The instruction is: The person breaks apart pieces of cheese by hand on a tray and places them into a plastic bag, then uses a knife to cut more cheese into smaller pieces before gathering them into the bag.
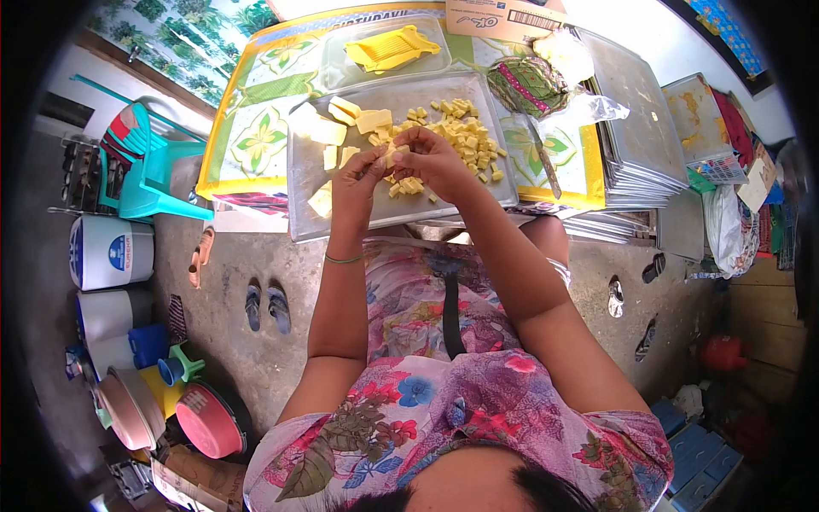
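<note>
- The metal baking tray [304, 192] juts past the near edge of the table; its bare patches lie along the left rim and in the near right corner.
- Open printed tablecloth [256, 141] runs left of the tray; on the right, one knife [546, 162] lies just beside the rim, with a stack of metal trays [644, 128] beyond.
- About six larger yellow blocks [320, 129] sit toward the tray's left side, some touching; the small yellow cubes [465, 136], heaped on the right, are too many to count.
- One clear plastic tray [335, 64] behind holds one crumpled yellow wrapper [392, 49].
- Both hands meet over the tray's middle, forearms reaching forward and converging.
- The left hand [365, 168], fingers bent, pinches a small yellow chunk [397, 157] at its fingertips.
- The right hand [433, 162] arches over from the other side, thumb and fingers closed on the same chunk, above the tray between blocks and cubes.
</note>
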`<state>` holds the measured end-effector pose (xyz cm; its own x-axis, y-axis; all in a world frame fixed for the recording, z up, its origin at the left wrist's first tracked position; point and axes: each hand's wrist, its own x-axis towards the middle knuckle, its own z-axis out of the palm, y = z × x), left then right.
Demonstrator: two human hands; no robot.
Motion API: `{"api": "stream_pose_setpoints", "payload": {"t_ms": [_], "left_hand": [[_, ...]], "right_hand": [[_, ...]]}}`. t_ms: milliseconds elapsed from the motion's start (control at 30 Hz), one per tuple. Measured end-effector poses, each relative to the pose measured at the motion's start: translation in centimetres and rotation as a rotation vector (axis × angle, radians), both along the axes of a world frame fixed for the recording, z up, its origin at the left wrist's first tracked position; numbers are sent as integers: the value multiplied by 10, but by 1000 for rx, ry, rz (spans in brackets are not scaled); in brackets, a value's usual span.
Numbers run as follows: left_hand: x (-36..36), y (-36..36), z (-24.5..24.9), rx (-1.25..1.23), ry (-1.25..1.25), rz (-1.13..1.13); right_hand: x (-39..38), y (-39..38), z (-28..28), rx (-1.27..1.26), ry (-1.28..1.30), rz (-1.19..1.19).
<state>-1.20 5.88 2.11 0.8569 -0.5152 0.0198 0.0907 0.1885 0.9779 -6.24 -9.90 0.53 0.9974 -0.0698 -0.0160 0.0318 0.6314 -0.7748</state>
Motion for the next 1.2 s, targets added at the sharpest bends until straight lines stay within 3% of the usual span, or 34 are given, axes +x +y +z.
{"api": "stream_pose_setpoints", "payload": {"t_ms": [500,600,700,900,1000,1100,1200], "left_hand": [[-4,-3,4,3,-32,26],[-3,-2,2,64,-43,22],[-5,-3,2,103,-137,28],[-7,-4,0,287,-396,73],[-9,-3,6,242,-330,59],[-11,-4,6,18,-131,7],[-7,-3,1,9,-156,-6]], "right_hand": [[-5,-4,7,238,79,83],[-6,1,7,82,20,39],[-4,2,3,-56,34,11],[-6,-1,2,71,24,42],[-7,1,3,107,8,32],[-8,1,5,83,8,17],[-7,1,4,103,20,36]]}}
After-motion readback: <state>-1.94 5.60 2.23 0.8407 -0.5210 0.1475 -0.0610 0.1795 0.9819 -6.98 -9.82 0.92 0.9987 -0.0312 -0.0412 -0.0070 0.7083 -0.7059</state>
